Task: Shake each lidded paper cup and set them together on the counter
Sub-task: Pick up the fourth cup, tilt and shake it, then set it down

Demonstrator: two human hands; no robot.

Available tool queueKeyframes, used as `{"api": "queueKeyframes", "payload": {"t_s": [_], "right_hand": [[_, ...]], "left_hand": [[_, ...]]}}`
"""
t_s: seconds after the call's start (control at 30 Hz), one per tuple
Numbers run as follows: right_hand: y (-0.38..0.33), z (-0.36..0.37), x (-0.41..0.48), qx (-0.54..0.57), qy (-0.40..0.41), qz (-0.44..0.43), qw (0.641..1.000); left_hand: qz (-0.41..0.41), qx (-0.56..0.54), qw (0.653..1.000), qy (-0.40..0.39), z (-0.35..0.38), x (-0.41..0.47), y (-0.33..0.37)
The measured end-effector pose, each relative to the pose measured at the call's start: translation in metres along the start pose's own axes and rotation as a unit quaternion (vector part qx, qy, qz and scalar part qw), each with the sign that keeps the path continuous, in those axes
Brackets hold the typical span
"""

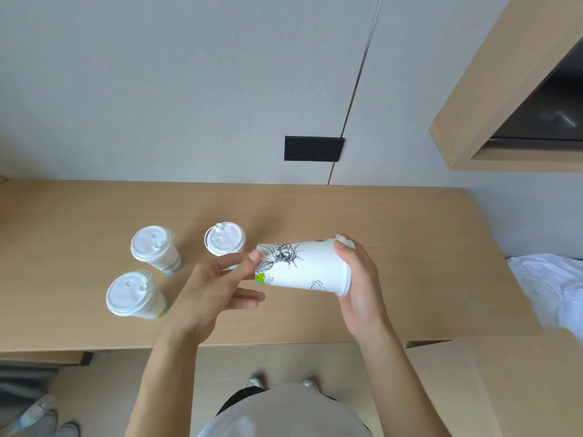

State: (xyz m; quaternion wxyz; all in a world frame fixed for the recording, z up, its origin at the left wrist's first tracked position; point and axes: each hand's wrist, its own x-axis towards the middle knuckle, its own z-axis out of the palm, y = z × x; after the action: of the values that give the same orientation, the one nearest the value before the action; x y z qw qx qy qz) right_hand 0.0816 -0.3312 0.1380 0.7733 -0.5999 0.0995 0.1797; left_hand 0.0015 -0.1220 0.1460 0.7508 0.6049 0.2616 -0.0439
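Observation:
A white paper cup [307,269] printed with a statue drawing lies sideways in the air above the wooden counter [410,247], lid end to the right. My right hand [358,279] grips its lidded end. My left hand [217,285] touches the cup's base with its fingertips, fingers spread. Three more lidded white cups stand upright on the counter to the left: one at the back left [154,247], one at the front left [134,294], and one [224,239] just behind my left hand.
A black double wall socket [313,148] sits on the grey wall behind the counter. A wooden wall cabinet [492,115] juts out at the upper right. White bedding [552,285] lies past the counter's right end.

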Motion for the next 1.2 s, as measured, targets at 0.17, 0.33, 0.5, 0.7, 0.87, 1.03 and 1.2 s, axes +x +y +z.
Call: {"api": "queueKeyframes", "payload": {"t_s": [0.17,0.33,0.5,0.7,0.87,1.03,1.2], "right_hand": [[-0.001,-0.002,0.001,0.001,0.002,-0.014,1.000],[0.000,-0.003,0.001,-0.013,-0.006,-0.021,1.000],[0.000,-0.004,0.004,-0.007,-0.004,-0.025,1.000],[-0.001,-0.004,0.004,-0.013,-0.003,-0.022,1.000],[-0.001,-0.004,0.005,-0.012,-0.006,-0.028,1.000],[-0.002,-0.005,0.005,-0.015,0.004,-0.021,1.000],[-0.002,-0.004,0.006,-0.009,0.002,-0.020,1.000]], "left_hand": [[0.015,-0.027,0.999,-0.010,-0.002,0.000,0.000],[0.022,-0.012,1.000,0.006,0.002,0.002,-0.001],[0.043,0.013,0.999,-0.024,0.002,0.001,-0.001],[0.045,0.030,0.998,-0.033,0.004,0.000,0.002],[0.015,0.027,0.999,-0.024,0.008,0.001,0.003],[0.025,0.016,0.998,-0.051,0.006,0.001,0.003],[0.019,-0.017,0.998,-0.051,0.006,0.003,0.002]]}}
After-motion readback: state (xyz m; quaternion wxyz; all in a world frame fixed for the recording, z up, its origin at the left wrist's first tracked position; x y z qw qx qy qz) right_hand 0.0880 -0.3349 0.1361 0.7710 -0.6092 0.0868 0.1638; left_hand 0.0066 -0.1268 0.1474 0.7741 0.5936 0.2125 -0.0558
